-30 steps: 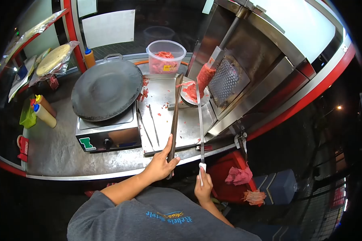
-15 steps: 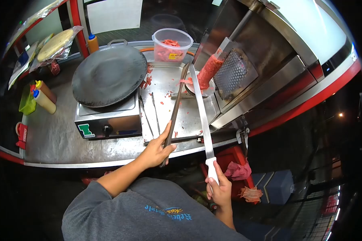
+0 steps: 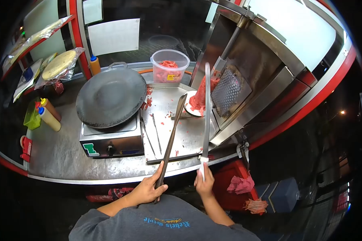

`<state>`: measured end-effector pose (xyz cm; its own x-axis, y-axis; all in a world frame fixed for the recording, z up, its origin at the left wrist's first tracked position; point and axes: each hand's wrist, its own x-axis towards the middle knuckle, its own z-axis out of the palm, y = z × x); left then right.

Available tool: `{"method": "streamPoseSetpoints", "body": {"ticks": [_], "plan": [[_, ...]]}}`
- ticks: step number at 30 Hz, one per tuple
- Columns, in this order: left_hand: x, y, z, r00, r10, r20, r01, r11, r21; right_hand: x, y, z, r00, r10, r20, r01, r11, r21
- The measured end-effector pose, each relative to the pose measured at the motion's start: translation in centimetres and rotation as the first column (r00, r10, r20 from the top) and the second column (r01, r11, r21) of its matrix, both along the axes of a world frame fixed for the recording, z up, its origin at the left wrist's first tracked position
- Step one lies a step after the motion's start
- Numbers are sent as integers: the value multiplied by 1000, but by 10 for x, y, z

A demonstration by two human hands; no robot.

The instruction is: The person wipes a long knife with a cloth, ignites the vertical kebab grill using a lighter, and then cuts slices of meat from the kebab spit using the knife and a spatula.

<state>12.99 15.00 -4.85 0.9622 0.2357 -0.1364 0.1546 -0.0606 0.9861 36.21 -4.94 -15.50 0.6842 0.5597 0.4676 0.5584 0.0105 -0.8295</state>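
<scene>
My left hand [image 3: 148,189] is closed around the lower end of a long dark metal tool [image 3: 171,140], whose flat tip lies over the tray, left of the white plate. In my right hand [image 3: 204,182] is the white handle of a long knife [image 3: 207,116]. Its blade points up and crosses in front of the red meat [image 3: 199,96] stacked on an upright spit [image 3: 232,38]. Whether the blade touches the meat I cannot tell. Under the meat sits the white plate [image 3: 187,107].
A steel tray [image 3: 181,138] with meat scraps and thin tools lies centrally. Left of it, a dark round pan [image 3: 110,96] rests on a burner [image 3: 112,140]. Behind stands a plastic tub [image 3: 169,68] of red meat. Sauce bottles [image 3: 49,119] are far left; the steel grill [image 3: 265,60] rises right.
The knife has swung upright across the meat, and the dark tool's tip has drawn back from it. The strip of meat seen at the tool's tip earlier no longer shows there. The view has shifted.
</scene>
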Motion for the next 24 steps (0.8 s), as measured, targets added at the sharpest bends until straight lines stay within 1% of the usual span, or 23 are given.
{"method": "streamPoseSetpoints", "body": {"ticks": [1, 2, 3, 4, 5, 8, 10, 12, 13, 15, 16, 17, 18, 19, 20, 21, 22, 24], "plan": [[2, -1, 1, 1000, 0, -12, 0, 1000, 3, 14, 17, 6, 998, -26, 50, 27, 999, -30], [5, -3, 2, 1000, -1, -21, 1, 1000, 0, 24, 35, 23, 989, -45, 137, 53, 997, -52], [9, -3, 8, 998, 8, -60, -6, 999, 35, 35, 53, 40, 972, -66, 225, 84, 994, -68], [13, -1, 11, 997, 4, -73, 0, 999, 52, 33, 63, 60, 936, -79, 342, 109, 992, -67], [15, -1, 13, 998, 5, -69, -3, 1000, 31, 30, 61, 57, 949, -97, 299, 133, 986, -103], [19, 3, 15, 999, 9, -37, -7, 999, 43, 3, 22, 15, 929, -106, 355, 134, 989, -56], [13, 5, 7, 1000, 5, -24, -4, 999, 48, -18, -7, -8, 981, -75, 181, 87, 994, -60], [0, 4, 7, 999, -2, -42, 4, 999, 39, -16, 1, 2, 981, -70, 179, 74, 997, -18], [-7, 6, 1, 999, -3, -41, 5, 999, 50, -4, 19, 11, 975, -72, 211, 67, 997, 31], [-18, 6, -12, 999, -2, -35, 4, 998, 56, 15, 48, 28, 979, -63, 193, 55, 997, 47], [-18, 7, -6, 996, -4, -86, 9, 998, 63, 22, 59, 34, 982, -58, 182, 50, 997, 51], [-17, 7, 0, 994, -3, -108, 6, 1000, 27, 24, 64, 32, 984, -56, 167, 48, 998, 51], [-17, 7, 5, 992, -3, -129, 3, 1000, -3, 25, 57, 17, 982, -60, 179, 54, 998, 43], [-16, 8, 9, 992, -11, -125, 12, 1000, 6, 26, 51, 3, 979, -65, 191, 60, 998, 35], [-14, 10, 10, 994, -15, -112, 17, 1000, 17, 13, 32, -9, 986, -42, 163, 36, 999, 38], [-14, 12, 0, 998, -24, -58, 25, 1000, 17, 0, 13, -21, 991, -19, 134, 13, 999, 41], [-12, 12, -5, 1000, -24, 6, 24, 998, 57, -7, -1, -38, 988, -21, 150, 14, 999, 52], [-9, 9, -3, 1000, -28, -12, 28, 1000, 11, -14, -3, -29, 998, -50, 33, 49, 998, 42]]}}
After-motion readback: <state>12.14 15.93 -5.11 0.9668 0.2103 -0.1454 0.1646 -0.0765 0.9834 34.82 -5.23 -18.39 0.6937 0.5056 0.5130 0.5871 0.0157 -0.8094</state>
